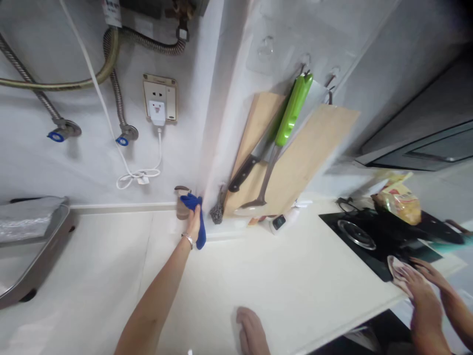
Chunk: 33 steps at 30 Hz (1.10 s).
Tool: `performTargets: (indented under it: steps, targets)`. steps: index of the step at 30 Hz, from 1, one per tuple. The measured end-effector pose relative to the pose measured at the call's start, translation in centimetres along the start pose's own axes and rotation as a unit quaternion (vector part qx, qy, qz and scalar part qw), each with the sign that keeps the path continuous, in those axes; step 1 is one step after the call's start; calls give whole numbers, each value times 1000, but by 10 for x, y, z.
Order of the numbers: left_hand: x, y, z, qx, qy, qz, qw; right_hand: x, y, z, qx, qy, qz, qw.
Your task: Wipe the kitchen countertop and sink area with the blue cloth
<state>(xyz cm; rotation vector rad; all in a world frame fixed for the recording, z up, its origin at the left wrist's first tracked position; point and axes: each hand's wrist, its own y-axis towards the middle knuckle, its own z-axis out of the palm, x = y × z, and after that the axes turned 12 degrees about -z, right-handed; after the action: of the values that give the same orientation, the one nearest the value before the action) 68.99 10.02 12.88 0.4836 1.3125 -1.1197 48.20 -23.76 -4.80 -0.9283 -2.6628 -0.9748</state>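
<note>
Mid-frame, left hand closes on a blue cloth, likely soft, light, best held bunched; right hand rests open and empty on the countertop.

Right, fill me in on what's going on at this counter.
The person's left hand holds a blue cloth against the wall corner at the back of the counter, beside a small jar. Their right hand rests flat on the counter. At the right, another person's hands hold a pale cloth at the edge of the black hob.
</note>
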Motion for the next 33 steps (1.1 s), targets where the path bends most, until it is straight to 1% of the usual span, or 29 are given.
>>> performTargets:
  steps: [4, 7, 9, 12, 14, 16, 18, 19, 20, 21, 22, 23, 25, 26, 27, 28, 29, 30, 31, 32, 33]
  targets:
    - [42, -21, -9, -45, -47, -107, 992, 7, 4, -3, 11, 27, 14, 999]
    - [70, -41, -15, -72, -97, -166, 979, 9, 6, -3, 8, 43, 18, 999]
    - [86, -59, -19, -62, -142, -195, 969, 9, 7, -2, -4, 45, 12, 999]
    - [105, -94, -28, -13, -208, -226, 952, 9, 8, -2, -13, 46, 11, 999]
    - [112, -116, -36, 13, -237, -237, 942, 10, 9, -3, -11, 53, 14, 998]
    - [111, -132, -45, 29, -261, -240, 935, 10, 10, -4, -10, 60, 16, 998]
    - [98, -137, -56, 42, -266, -238, 933, 11, 11, -6, -12, 62, 15, 998]
    - [88, -136, -61, 43, -250, -226, 941, 11, 12, -7, -13, 62, 15, 998]
    - [77, -133, -67, 37, -207, -202, 956, 11, 12, -8, -14, 62, 16, 998]
    - [65, -129, -74, 24, -143, -161, 976, 12, 13, -9, -15, 62, 17, 998]
    - [53, -125, -80, 2, -55, -103, 993, 12, 13, -10, -16, 62, 17, 998]
    - [43, -121, -87, -20, 31, -51, 998, 12, 13, -10, -17, 63, 18, 998]
    - [27, -117, -103, -44, 142, 9, 989, 12, 12, -11, -20, 66, 15, 997]
    - [22, -118, -110, -44, 174, 21, 984, 12, 11, -11, -22, 68, 13, 997]
    - [21, -120, -118, -34, 192, 24, 981, 12, 11, -11, -24, 68, 11, 997]
    - [21, -123, -124, -8, 226, 29, 974, 12, 10, -11, -24, 67, 9, 997]
    - [24, -127, -130, 32, 281, 37, 958, 12, 9, -10, -24, 66, 9, 998]
    - [30, -131, -135, 79, 357, 49, 930, 11, 9, -10, -23, 64, 9, 998]
    - [36, -135, -138, 120, 444, 63, 885, 11, 8, -9, -20, 62, 10, 998]
    - [45, -137, -139, 140, 532, 78, 832, 11, 7, -8, -17, 62, 12, 998]
    - [54, -138, -139, 126, 608, 87, 779, 10, 7, -8, -13, 63, 13, 998]
